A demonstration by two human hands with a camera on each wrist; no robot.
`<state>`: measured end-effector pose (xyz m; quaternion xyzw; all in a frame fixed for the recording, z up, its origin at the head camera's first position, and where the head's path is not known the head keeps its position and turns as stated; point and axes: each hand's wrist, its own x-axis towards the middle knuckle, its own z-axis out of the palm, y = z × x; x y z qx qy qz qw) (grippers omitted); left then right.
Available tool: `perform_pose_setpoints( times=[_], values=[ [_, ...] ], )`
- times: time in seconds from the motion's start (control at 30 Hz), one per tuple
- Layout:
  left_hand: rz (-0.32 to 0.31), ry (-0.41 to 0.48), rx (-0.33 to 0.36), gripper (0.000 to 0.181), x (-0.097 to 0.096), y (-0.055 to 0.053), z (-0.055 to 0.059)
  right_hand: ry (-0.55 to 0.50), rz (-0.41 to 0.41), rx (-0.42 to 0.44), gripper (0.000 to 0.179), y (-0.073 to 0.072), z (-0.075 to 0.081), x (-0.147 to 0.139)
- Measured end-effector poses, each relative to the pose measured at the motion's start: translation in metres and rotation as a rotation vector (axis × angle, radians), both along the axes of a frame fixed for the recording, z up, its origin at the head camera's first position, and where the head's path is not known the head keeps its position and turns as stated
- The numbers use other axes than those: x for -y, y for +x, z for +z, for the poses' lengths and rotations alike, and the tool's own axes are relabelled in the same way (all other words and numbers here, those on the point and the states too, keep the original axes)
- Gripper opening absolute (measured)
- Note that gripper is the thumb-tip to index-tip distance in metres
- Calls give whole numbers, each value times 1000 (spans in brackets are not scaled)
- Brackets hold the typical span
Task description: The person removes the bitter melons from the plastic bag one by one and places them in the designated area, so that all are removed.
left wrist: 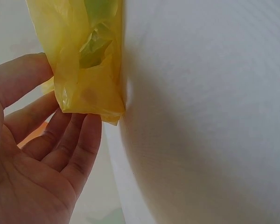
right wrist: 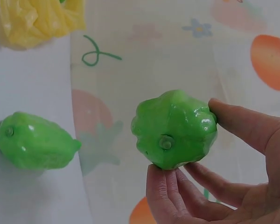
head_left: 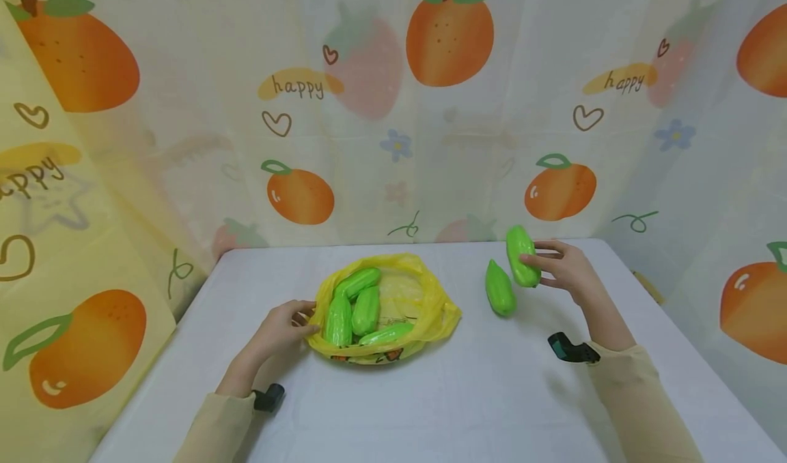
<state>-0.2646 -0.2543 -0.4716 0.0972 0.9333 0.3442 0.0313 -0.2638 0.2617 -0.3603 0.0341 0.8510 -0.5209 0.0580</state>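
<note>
My left hand (head_left: 284, 328) holds the left edge of a yellow plastic bag (head_left: 439, 316), thumb and fingertips at its rim. The bag stands with its mouth wide, and several glossy green fruits lie inside, one of them a long green fruit (head_left: 365, 311). In the left wrist view, the fingertips go behind the yellow plastic (left wrist: 91, 91). My right hand (head_left: 567, 270) grips another ridged green fruit (head_left: 520, 255) above the table, thumb on one side and fingers on the other. Its blunt end with a small round nub faces the right wrist camera.
One more green fruit (head_left: 500, 289) with a pointed tip lies on the white table (head_left: 424, 415), right of the bag and just below the held one. A fruit-print curtain (head_left: 393, 176) rises behind the table's back edge and along both sides.
</note>
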Motion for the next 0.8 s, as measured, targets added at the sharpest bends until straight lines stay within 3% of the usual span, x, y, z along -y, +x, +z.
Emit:
perform_pose_setpoints(
  times=[0.8],
  values=[
    [-8, 17, -3, 52, 0, 2, 2, 47, -70, 90, 83, 0, -26, -21]
  ],
)
